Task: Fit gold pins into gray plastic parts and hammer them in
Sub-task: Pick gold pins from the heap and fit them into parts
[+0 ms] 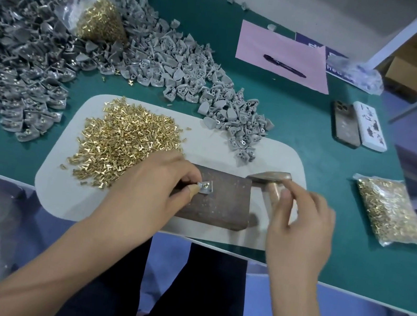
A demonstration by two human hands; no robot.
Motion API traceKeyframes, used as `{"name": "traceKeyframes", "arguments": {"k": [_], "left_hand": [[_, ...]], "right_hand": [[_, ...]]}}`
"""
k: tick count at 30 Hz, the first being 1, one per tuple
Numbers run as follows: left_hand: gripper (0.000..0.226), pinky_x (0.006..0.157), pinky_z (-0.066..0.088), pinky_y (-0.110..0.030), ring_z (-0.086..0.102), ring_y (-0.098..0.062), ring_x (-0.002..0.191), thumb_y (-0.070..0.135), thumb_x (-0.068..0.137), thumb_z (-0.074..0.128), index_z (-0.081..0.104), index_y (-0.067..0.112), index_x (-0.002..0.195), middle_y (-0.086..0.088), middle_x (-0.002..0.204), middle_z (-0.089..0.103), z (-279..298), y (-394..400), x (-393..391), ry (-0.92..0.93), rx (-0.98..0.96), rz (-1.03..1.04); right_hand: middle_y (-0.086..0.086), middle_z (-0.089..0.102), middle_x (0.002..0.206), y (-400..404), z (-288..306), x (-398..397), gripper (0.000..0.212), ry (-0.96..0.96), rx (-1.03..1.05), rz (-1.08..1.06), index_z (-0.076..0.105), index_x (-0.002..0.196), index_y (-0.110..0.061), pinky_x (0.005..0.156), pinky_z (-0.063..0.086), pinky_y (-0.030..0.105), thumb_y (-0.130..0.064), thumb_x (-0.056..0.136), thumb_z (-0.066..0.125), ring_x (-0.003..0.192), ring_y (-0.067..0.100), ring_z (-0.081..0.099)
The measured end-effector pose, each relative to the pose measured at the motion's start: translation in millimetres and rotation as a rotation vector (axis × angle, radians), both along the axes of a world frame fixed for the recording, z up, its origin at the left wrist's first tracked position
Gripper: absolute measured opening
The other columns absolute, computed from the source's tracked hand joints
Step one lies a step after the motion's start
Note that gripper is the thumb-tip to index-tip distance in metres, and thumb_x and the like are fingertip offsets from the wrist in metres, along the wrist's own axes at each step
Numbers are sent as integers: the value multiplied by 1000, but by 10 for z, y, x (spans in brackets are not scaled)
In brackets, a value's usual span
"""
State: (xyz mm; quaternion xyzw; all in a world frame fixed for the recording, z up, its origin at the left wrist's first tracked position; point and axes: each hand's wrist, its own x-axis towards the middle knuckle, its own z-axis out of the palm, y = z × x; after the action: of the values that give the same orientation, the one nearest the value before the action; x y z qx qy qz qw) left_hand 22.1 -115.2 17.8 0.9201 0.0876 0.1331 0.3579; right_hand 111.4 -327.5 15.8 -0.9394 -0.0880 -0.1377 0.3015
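Two hands work over a rusty metal block point(218, 201) that lies on a pale mat point(59, 182). The left hand point(153, 184) pinches a small gray plastic part point(205, 187) between thumb and forefinger and holds it down on the block's upper left area; a gold pin sits in the part. Just right of the block, the right hand point(300, 228) hovers with fingers loosely spread, its fingertips touching the hammer point(271, 180), gripping nothing firmly. Left of the block spreads a heap of loose gold pins point(124, 141). Beyond the block lies a pile of gray parts point(178, 70).
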Motion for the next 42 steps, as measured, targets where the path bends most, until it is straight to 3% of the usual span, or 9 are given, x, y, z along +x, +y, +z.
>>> {"name": "traceKeyframes", "arguments": {"k": [3, 7, 11, 16, 19, 22, 29, 37, 42], "left_hand": [[2, 72, 41, -28, 45, -4, 87, 29, 93, 66, 67, 29, 95, 15, 87, 50, -6, -12, 1, -2, 26, -6], [1, 67, 36, -26, 44, -3, 85, 32, 93, 64, 65, 33, 93, 16, 88, 49, 19, 18, 22, 15, 79, -23], [1, 65, 35, -25, 42, -3, 84, 33, 93, 64, 65, 33, 92, 16, 88, 48, 22, 14, 14, 13, 119, -20], [2, 63, 33, -22, 40, 0, 81, 34, 92, 66, 66, 33, 91, 17, 86, 50, 17, 24, 37, 0, 143, -18], [2, 60, 32, -21, 40, -1, 80, 36, 91, 66, 67, 34, 91, 17, 85, 50, 19, 30, 30, -11, 152, -26], [2, 61, 41, -28, 45, -3, 79, 33, 89, 70, 70, 34, 91, 16, 84, 53, 16, 41, 37, -23, 147, -28], [6, 63, 49, -31, 52, -4, 82, 36, 87, 75, 76, 34, 93, 16, 82, 58, -14, 78, 67, -52, 120, -29], [7, 57, 41, -26, 58, -8, 80, 37, 84, 78, 78, 37, 91, 17, 78, 61, -13, 98, 80, -70, 155, -16], [7, 58, 47, -28, 59, -9, 80, 37, 83, 78, 78, 36, 90, 15, 77, 62, -3, 93, 86, -79, 164, -20]], "right_hand": [[5, 53, 118, -160, -182, -46, 41, 212, -244, -60, 59, 136, -23, 80, 45, 41, -39, 97, 60, 108, 29, 49], [2, 56, 114, -200, -150, 8, 30, 254, -323, -13, 57, 130, -22, 70, 38, 37, -35, 105, 46, 102, 28, 56], [-1, 61, 86, -253, 107, -43, 25, 251, 70, 146, 55, 93, -33, 52, 44, 24, -34, 108, 35, 71, 18, 55], [-8, 62, 77, -181, 343, -275, 18, 364, 318, 410, 60, 109, -43, 49, 47, 24, -43, 101, 44, 54, 11, 57], [-13, 62, 96, -141, 277, -344, 25, 377, 207, 488, 56, 128, -46, 59, 39, 12, -46, 105, 47, 66, 4, 54], [-18, 62, 113, -119, 272, -405, 27, 312, 91, 536, 49, 130, -57, 74, 45, 17, -44, 107, 41, 92, 7, 61], [-25, 61, 90, -77, 260, -458, 31, 317, -21, 352, 46, 109, -51, 69, 51, 40, -65, 100, 19, 78, 8, 59], [-28, 59, 85, 68, 365, -419, 31, 224, -163, 350, 47, 115, -54, 61, 45, 26, -66, 99, 23, 84, 2, 53], [-25, 53, 67, 96, 407, -399, 33, 85, -44, 293, 53, 115, -50, 48, 39, 30, -65, 101, 27, 59, 11, 47]]}}
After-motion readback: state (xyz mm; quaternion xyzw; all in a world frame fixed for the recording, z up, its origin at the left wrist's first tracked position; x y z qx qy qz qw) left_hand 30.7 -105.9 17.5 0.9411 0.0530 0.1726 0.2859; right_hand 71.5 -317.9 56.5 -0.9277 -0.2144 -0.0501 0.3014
